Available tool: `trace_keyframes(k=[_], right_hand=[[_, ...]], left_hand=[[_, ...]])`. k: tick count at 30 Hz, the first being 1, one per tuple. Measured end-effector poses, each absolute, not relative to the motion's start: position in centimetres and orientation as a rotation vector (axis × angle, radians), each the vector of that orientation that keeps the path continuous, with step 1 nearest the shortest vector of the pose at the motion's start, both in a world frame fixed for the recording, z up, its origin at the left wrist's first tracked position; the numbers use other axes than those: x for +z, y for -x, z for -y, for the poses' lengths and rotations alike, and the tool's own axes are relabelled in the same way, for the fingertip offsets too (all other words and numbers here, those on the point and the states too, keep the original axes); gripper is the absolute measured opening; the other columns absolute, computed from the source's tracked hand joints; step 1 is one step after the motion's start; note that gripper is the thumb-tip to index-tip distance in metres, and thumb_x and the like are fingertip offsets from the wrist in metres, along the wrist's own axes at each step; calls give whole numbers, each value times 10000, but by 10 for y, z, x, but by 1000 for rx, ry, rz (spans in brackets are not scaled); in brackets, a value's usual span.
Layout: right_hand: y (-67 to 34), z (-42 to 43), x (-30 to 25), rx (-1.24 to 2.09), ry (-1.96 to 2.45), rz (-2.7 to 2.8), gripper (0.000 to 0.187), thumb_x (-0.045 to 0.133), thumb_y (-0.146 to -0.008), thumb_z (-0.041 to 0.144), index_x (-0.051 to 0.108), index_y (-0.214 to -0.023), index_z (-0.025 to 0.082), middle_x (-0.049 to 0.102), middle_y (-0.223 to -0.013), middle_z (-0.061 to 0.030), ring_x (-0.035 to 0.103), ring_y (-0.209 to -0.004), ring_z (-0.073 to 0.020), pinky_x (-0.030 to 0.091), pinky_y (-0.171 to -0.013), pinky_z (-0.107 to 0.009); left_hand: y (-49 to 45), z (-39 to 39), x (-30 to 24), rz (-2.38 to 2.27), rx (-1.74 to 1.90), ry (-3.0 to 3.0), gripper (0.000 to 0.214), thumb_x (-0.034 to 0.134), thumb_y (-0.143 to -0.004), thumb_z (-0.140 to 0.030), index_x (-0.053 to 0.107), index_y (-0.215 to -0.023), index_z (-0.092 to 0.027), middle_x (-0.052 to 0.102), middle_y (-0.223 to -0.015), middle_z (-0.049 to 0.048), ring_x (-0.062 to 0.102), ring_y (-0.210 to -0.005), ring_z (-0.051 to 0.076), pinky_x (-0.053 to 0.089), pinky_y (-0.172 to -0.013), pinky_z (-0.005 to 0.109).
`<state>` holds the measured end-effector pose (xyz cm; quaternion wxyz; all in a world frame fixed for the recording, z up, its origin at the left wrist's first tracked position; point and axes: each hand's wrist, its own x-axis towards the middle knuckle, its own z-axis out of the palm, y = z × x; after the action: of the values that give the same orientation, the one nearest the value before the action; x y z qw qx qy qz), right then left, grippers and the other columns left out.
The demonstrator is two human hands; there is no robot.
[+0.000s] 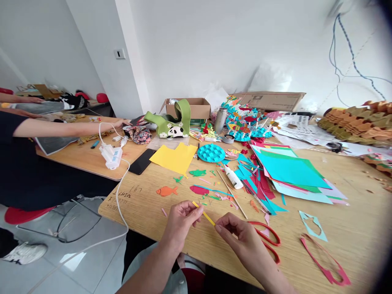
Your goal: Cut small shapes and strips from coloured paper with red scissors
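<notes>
A narrow yellow paper strip [209, 218] is stretched between my two hands above the table's front edge. My left hand [183, 218] pinches its upper left end, and my right hand [234, 232] pinches the lower right end. Red-handled scissors [271, 234] lie beside my right hand, partly hidden by it. Beyond my hands are paper fish: an orange one [167, 191], a dark pink one [199, 190] and a green one [197, 173]. Small paper scraps are scattered around them. A thin wooden stick [232, 194] and a white glue bottle [233, 177] lie nearby.
Yellow paper [173, 158], a black phone [141, 161] and a blue woven disc [211, 152] lie farther back. Coloured sheets [290, 169] are stacked at right. A white cable [124, 204] hangs over the left table edge. Another person's arm [67, 128] reaches in at left.
</notes>
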<state>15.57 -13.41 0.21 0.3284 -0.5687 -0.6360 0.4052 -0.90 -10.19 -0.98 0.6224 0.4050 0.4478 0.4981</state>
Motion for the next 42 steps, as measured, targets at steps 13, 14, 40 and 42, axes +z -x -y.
trace_keyframes(k=[13,14,40,42], right_hand=[[-182,59,18,403,1313,2307,328,361,-884,102,649,-996,212,608,-961,-63,564,-923,-171,453,-798,-300],[-179,57,14,363,1301,2368,354,349,-875,67,645,-1006,210,601,-964,-64,557,-929,-171,452,-804,-301],[-178,44,34,174,1298,2078,216,499,-866,283,578,-1044,189,625,-1015,-96,548,-985,-244,425,-844,-406],[-171,32,34,369,1351,2057,250,531,-842,309,569,-1059,190,643,-1026,-91,571,-981,-240,439,-841,-400]], left_hand=[[24,48,22,-1006,1406,-801,156,738,-625,-231,629,-656,-125,604,-559,-7,501,-501,66,352,-485,183],[25,45,23,-973,1435,-768,147,736,-627,-220,630,-665,-125,610,-568,-6,517,-517,69,369,-505,186],[7,8,-2,-811,1313,-558,186,782,-565,-189,642,-663,-117,636,-636,7,587,-591,98,457,-634,237],[4,9,-2,-818,1303,-581,192,784,-562,-195,653,-677,-113,640,-639,11,585,-592,94,452,-630,230]])
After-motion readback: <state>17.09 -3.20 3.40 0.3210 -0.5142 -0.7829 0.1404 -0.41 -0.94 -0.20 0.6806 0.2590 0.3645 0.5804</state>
